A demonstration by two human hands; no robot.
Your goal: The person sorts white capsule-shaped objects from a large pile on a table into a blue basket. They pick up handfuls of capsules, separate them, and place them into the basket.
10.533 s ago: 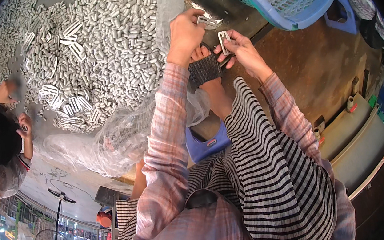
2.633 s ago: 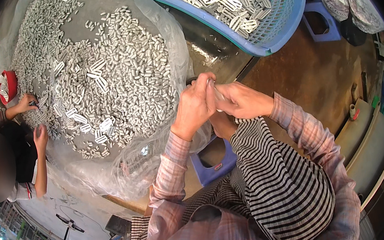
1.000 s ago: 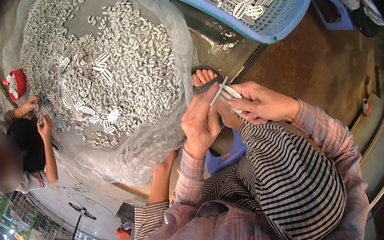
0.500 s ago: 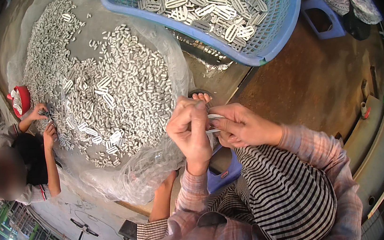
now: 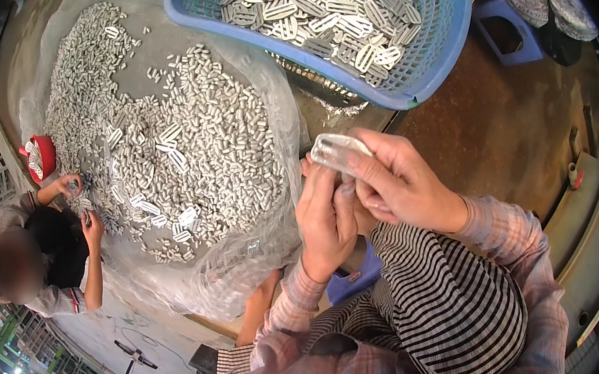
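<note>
Your right hand (image 5: 406, 186) is clamped on a pale grey, oblong, slotted, metal-looking piece (image 5: 332, 151), thumb pressed on it, piece tilted, held up in front of you. Your left hand (image 5: 324, 221) sits just left and nearer, fingers curled up by the piece; can't tell whether they pinch anything. Far side, centre-right: blue mesh plastic basket (image 5: 441, 69) with many grey slotted oblong pieces (image 5: 329, 25) piled in it. Left of your hands: broad heap of small grey capsule-shaped pieces (image 5: 227, 136) on clear crumpled plastic sheeting (image 5: 200, 290), a few slotted ones on top. Far left, a co-worker's hands (image 5: 93, 227) at the heap's edge, red plastic bowl (image 5: 47, 153) just beyond. Blue plastic stool (image 5: 529, 46) far right.
</note>
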